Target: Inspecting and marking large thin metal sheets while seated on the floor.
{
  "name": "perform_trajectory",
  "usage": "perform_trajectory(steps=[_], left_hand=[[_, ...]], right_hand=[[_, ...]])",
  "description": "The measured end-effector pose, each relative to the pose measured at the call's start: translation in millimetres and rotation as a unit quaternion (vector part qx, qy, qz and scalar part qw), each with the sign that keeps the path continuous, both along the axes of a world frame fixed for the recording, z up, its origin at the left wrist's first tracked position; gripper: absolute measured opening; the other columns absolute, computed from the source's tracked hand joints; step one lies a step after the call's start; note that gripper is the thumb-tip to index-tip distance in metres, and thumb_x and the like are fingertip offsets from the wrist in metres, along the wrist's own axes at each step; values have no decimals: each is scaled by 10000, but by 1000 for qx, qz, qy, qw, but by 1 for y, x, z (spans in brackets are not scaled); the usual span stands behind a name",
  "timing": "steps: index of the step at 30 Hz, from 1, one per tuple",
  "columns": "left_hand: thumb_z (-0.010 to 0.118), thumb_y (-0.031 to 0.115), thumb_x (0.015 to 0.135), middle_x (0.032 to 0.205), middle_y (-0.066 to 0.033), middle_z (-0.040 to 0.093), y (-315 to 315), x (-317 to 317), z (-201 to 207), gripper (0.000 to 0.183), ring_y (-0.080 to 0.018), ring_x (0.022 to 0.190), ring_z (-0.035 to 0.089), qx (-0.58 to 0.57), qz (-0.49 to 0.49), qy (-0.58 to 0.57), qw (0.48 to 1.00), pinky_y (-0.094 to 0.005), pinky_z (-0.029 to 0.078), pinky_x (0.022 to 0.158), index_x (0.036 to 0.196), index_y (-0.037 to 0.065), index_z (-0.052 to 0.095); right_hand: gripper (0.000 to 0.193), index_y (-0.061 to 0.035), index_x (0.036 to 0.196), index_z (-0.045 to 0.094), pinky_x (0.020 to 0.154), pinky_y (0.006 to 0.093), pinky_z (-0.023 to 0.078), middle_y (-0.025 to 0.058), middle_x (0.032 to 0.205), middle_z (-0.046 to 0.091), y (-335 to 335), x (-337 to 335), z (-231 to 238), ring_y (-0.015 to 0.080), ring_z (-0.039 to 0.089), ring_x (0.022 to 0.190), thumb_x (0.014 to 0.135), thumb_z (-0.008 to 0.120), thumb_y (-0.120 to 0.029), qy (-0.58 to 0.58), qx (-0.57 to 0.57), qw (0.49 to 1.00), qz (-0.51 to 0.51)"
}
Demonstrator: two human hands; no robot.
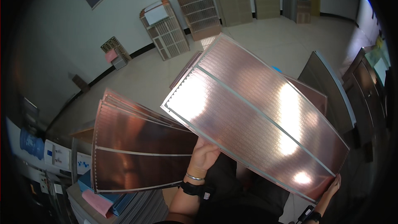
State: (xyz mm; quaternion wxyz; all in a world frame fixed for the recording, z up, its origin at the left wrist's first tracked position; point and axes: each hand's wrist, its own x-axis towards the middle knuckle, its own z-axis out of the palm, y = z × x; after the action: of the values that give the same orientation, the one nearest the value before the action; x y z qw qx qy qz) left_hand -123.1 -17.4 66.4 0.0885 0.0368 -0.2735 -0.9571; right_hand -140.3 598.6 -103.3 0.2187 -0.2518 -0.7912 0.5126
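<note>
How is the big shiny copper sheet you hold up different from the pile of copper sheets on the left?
The raised copper-coloured etched metal sheet is a single sheet, glaring with bright reflections and tilted diagonally between the left hand and the right hand. The fanned stack of copper-coloured sheets holds several, darker and duller. Both have silvery strips across them.

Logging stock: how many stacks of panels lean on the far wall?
6 clearly: white-labelled stack, orange-edged one, tan one, olive one, grey one with paper, yellowish one partly hidden behind it.

A large etched sheet (pixel 257 116) lies above and right of a fanned sheet stack (pixel 137 149); panel stacks (pixel 199 12) lean against the far wall (pixel 54 29).
</note>
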Motion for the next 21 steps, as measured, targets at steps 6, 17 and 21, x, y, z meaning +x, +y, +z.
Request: perform_trajectory(steps=[6,17,21], left_hand=[[483,-117,728,1147,-121,473,5,1,0,653,-240,1050,490,-22,-6,-6,1000,-380,427,851,1314,77,269],[503,-121,712,1111,-98,486,6,3,-6,661,-210,1013,503,-24,-22,-7,999,-363,429,841,1304,74,284],[512,-129,694,1021,-89,526,8,5,-6,597,-205,957,523,-12,-5,12,1000,-353,428,825,1243,59,373]], right_hand=[[371,102,1072,535,863,302,399,164,1083,564,14,1,-10,255,533,982,925,404,-212,-19,93,995,18],[370,100,1074,531,845,331,415,196,1058,573,35,11,-40,282,544,957,931,384,-208,7,127,991,38],[371,99,1075,532,844,335,417,197,1058,572,30,12,-40,285,543,957,932,381,-209,9,129,991,24]])
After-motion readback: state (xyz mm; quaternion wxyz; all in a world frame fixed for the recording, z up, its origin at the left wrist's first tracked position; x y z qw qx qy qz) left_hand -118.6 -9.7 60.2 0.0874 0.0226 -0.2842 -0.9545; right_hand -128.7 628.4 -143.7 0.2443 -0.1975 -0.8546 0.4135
